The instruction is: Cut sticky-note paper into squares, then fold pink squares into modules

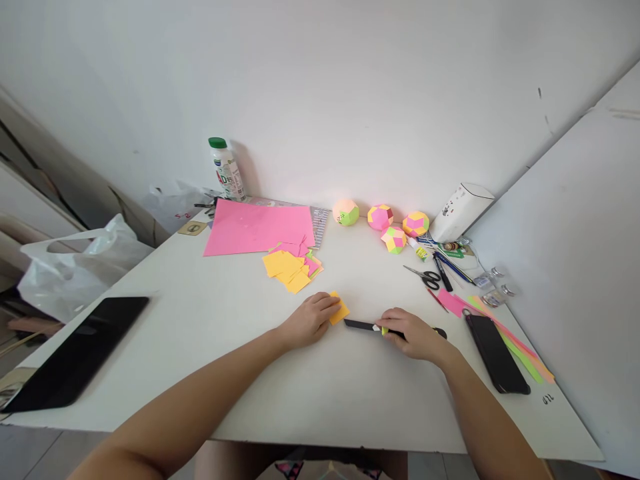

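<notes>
Near the middle of the table, my left hand (311, 320) has its fingers bent over a small orange paper piece (340, 312), holding it against the tabletop; part of the piece is hidden under the fingertips. Just to the right, my right hand (407, 331) is closed around a knife (359, 325) with a long black blade. The blade points left and its tip is close to the orange paper, apart from it. Beyond my left hand lies a loose pile of cut paper pieces (287, 268), orange on top with pink and green beneath.
A pink sheet (260, 227) rests partly over a clear ruler (320, 223). Several paper balls (380, 217) stand by the wall. Scissors (427, 275), pens (453, 267), paper strips (520, 343) and a black phone (497, 353) lie right. A bottle (227, 173) and black tablet (83, 353) are left.
</notes>
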`<action>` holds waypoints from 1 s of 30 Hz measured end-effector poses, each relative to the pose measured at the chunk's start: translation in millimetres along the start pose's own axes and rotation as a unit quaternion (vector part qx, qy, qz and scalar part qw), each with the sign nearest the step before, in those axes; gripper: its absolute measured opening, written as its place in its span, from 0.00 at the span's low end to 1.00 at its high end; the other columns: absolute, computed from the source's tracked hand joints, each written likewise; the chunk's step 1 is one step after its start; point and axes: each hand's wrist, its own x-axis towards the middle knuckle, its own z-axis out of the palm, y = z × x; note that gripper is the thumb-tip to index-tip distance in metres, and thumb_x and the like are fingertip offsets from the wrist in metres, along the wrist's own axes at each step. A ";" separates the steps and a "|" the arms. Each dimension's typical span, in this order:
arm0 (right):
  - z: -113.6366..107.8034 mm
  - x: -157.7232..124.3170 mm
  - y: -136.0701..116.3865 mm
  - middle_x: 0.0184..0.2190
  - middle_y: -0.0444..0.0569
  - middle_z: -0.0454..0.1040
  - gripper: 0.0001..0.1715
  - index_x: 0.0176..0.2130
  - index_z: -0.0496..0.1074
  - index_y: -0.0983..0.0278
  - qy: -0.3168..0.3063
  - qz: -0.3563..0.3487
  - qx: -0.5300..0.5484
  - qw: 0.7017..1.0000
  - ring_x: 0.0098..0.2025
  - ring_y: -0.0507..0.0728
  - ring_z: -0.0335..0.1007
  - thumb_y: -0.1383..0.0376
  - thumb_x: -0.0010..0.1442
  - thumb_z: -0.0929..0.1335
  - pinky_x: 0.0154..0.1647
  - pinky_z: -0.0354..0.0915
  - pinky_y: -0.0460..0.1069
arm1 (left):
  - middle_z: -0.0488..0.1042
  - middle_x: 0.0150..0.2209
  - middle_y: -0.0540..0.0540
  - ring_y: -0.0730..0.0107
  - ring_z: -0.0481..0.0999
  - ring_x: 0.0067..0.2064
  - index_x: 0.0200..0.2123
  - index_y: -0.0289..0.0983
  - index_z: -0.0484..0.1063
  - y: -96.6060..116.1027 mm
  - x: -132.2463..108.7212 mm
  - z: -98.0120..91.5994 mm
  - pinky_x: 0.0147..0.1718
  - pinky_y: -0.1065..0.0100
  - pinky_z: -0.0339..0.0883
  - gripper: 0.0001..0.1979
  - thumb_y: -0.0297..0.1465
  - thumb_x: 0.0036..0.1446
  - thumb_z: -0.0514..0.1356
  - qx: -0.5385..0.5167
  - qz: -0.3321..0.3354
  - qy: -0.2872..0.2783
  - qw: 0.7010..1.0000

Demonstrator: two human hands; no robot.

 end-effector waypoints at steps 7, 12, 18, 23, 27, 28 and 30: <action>4.4 0.2 -2.6 0.43 0.53 0.73 0.18 0.49 0.72 0.63 0.002 0.001 -0.026 1.000 0.46 0.58 0.67 0.70 0.61 0.62 0.46 0.68 0.54 | 0.68 0.53 0.40 0.58 0.65 0.53 0.55 0.37 0.63 0.1 -0.7 0.3 0.52 0.53 0.63 0.24 0.20 0.55 0.47 -0.010 0.003 -0.003 1.000; 3.2 0.6 -0.7 0.43 0.53 0.72 0.18 0.49 0.72 0.63 0.000 0.007 -0.011 1.000 0.47 0.58 0.67 0.69 0.62 0.62 0.47 0.67 0.53 | 0.67 0.54 0.39 0.58 0.62 0.57 0.55 0.36 0.63 3.2 -0.2 -3.9 0.55 0.54 0.60 0.22 0.22 0.56 0.48 -0.013 0.009 -0.004 1.000; 4.8 1.0 1.6 0.44 0.53 0.72 0.18 0.50 0.72 0.62 0.008 0.005 -0.003 1.000 0.46 0.58 0.68 0.69 0.62 0.62 0.47 0.67 0.54 | 0.66 0.54 0.39 0.56 0.62 0.57 0.56 0.36 0.61 5.8 0.7 -6.9 0.55 0.53 0.60 0.23 0.24 0.56 0.50 -0.005 0.017 -0.016 1.000; 3.3 1.9 1.6 0.44 0.55 0.72 0.18 0.50 0.71 0.63 0.001 0.005 0.007 1.000 0.46 0.59 0.67 0.68 0.62 0.61 0.47 0.67 0.55 | 0.66 0.54 0.38 0.55 0.62 0.57 0.57 0.36 0.59 4.3 0.0 -4.8 0.55 0.52 0.60 0.22 0.26 0.58 0.50 -0.003 0.018 -0.013 1.000; 3.9 2.2 1.3 0.44 0.54 0.71 0.17 0.50 0.71 0.62 0.009 0.009 0.011 1.000 0.46 0.59 0.67 0.67 0.63 0.61 0.47 0.67 0.55 | 0.66 0.54 0.38 0.55 0.63 0.57 0.57 0.36 0.59 3.5 0.2 -4.6 0.54 0.52 0.61 0.21 0.29 0.60 0.51 -0.004 0.015 -0.012 1.000; 4.7 2.2 1.4 0.44 0.54 0.71 0.17 0.50 0.71 0.62 0.013 0.009 0.010 1.000 0.46 0.59 0.67 0.67 0.63 0.61 0.47 0.67 0.55 | 0.67 0.54 0.38 0.55 0.63 0.56 0.56 0.36 0.61 3.6 0.4 -4.8 0.54 0.52 0.61 0.20 0.29 0.61 0.50 -0.004 0.016 -0.011 1.000; 7.0 2.1 1.5 0.44 0.54 0.71 0.18 0.50 0.70 0.61 0.020 0.009 0.002 1.000 0.47 0.59 0.67 0.67 0.63 0.61 0.47 0.67 0.56 | 0.67 0.53 0.38 0.55 0.64 0.56 0.53 0.36 0.64 3.8 0.9 -5.4 0.54 0.52 0.61 0.17 0.30 0.62 0.49 -0.003 0.020 -0.009 1.000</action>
